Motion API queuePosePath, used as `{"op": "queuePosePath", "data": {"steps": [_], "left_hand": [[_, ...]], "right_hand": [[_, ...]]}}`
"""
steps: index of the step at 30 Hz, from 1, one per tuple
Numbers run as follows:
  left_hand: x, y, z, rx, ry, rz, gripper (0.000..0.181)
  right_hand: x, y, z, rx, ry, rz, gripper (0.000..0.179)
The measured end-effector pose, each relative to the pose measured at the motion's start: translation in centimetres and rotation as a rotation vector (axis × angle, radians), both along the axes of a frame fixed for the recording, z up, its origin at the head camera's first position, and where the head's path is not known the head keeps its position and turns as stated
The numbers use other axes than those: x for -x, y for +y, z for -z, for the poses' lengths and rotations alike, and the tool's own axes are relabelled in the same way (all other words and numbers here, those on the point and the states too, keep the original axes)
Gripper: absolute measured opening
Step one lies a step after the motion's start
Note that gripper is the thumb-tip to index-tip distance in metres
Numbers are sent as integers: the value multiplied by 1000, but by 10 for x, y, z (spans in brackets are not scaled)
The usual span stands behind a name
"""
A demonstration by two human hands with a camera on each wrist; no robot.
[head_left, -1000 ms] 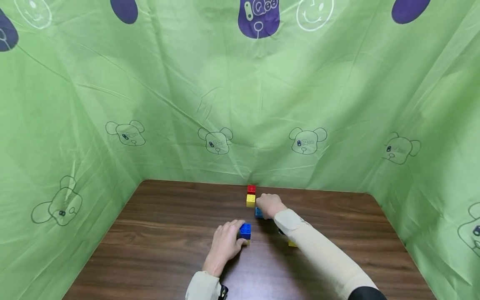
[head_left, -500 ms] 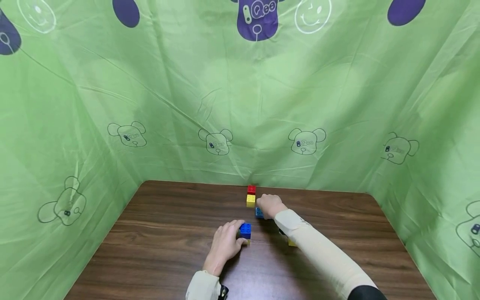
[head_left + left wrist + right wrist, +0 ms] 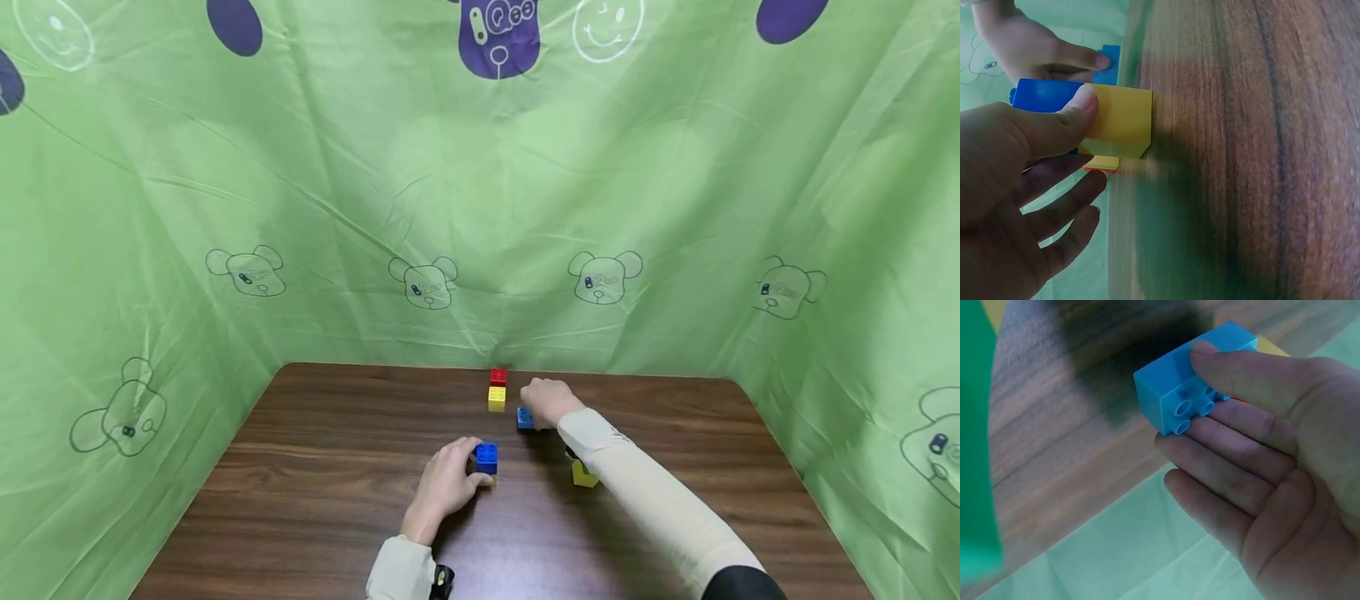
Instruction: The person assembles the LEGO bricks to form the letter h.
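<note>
My left hand [image 3: 447, 479] pinches a stack of a dark blue brick [image 3: 487, 457] on a yellow brick [image 3: 1124, 119]. In the left wrist view its thumb lies across the seam between the two, while the lower fingers are spread loosely. Farther back, my right hand [image 3: 551, 402] pinches a light blue studded brick [image 3: 1188, 372] between thumb and fingers. Whether that brick touches the table cannot be told. Just left of it stand a yellow brick [image 3: 497, 400] and a red brick [image 3: 498, 377], one behind the other.
A yellow block [image 3: 583, 475] is partly hidden by my right forearm. A large green piece [image 3: 977, 456] fills the left edge of the right wrist view. The wooden table [image 3: 322, 467] meets green cloth walls [image 3: 525, 333] at the back and sides.
My right hand has shifted slightly right with the light blue brick, widening its gap from the standing yellow brick. The left hand keeps its hold, and the head view has turned a little.
</note>
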State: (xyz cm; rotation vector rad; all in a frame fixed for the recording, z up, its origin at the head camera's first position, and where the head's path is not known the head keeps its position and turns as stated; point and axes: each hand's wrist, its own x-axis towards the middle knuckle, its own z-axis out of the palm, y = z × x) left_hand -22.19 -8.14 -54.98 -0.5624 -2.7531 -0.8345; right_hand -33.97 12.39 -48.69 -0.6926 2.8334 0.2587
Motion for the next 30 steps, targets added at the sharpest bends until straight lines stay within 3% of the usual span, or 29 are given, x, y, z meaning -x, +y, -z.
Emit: {"op": "queuePosePath", "data": {"steps": [7, 13, 20, 30], "left_hand": [[0, 4, 2, 12, -22, -7, 44], [-2, 13, 2, -6, -51, 8, 44], [-2, 27, 4, -9, -33, 38, 43], [1, 53, 7, -41, -55, 70, 42]], "right_hand": [[2, 19, -21, 71, -11, 34, 16], [-6, 38, -51, 147, 31, 39, 18], [-27, 60, -85, 248, 87, 32, 19], [-65, 78, -106, 336, 161, -43, 21]]}}
